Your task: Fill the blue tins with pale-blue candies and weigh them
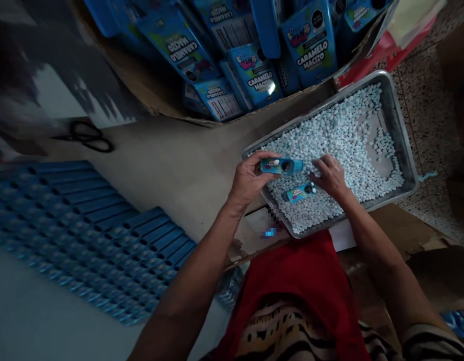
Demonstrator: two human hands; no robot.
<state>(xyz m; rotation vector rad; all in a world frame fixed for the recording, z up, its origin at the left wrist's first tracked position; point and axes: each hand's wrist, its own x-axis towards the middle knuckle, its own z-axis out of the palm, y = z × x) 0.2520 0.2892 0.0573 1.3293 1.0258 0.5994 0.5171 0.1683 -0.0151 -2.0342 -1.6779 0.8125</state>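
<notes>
My left hand (250,178) grips a small blue candy container (282,166) over the left part of a metal tray (399,120). White and pale blue candies (329,130) cover most of the tray. A second blue container (299,192) lies on the candies just below the held one. To its right, my right hand (330,173) reaches into the candies with bent fingers pointing left. The fingertips are dark and small, so anything between them cannot be made out.
A cardboard box (156,100) of blue candy packages spans the top. Stacked blue containers (85,230) fill the left side. Black scissors (89,136) lie on the table (179,165). A cardboard piece (408,235) is at the lower right.
</notes>
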